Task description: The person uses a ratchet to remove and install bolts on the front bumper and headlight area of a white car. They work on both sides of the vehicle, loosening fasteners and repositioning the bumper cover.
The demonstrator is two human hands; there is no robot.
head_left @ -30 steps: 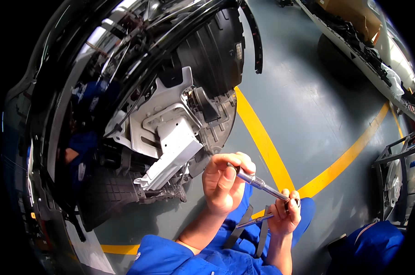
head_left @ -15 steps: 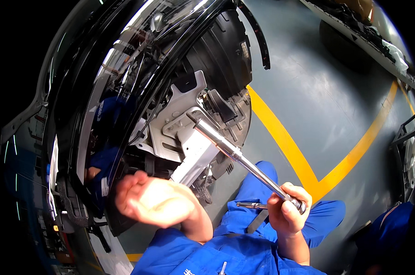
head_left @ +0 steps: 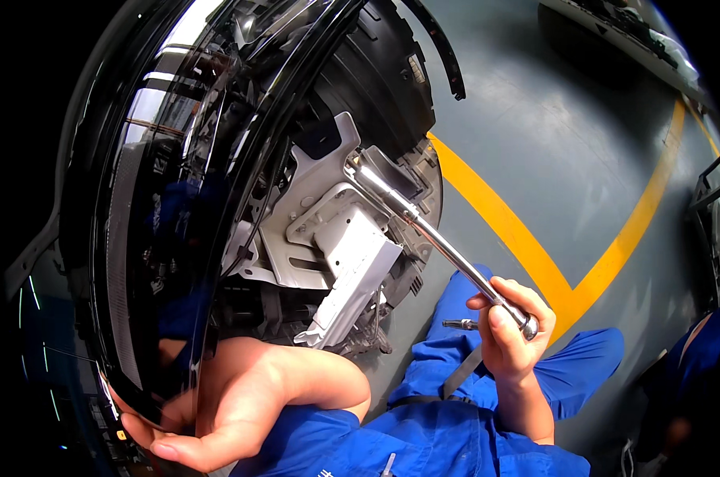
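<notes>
My right hand [head_left: 509, 330] is closed around a ratchet wrench with a long chrome extension [head_left: 455, 256]. Its rounded end sits in the palm, and the socket end [head_left: 369, 176] lies at a pale metal bracket [head_left: 296, 199] on the car's underside; whether it is on a fastener is hidden. A short metal shaft [head_left: 459, 324] shows left of that hand; I cannot tell if it belongs to the wrench. My left hand [head_left: 245, 397] is curled at the lower edge of a glossy black car body panel [head_left: 141, 318], thumb toward me, with some fingers partly hidden by the edge.
A white boxy beam end [head_left: 356, 270] juts from the bracket. Behind it is a black wheel-arch liner [head_left: 384, 71]. Yellow lines [head_left: 503, 222] cross the grey floor [head_left: 551, 151]. Another vehicle part [head_left: 622, 40] stands far right, and someone's blue clothing [head_left: 702, 350] shows at the right edge.
My left hand has moved down and left, from raised in the air to the panel's edge. The socket end has shifted up and to the right, toward the bracket's far side.
</notes>
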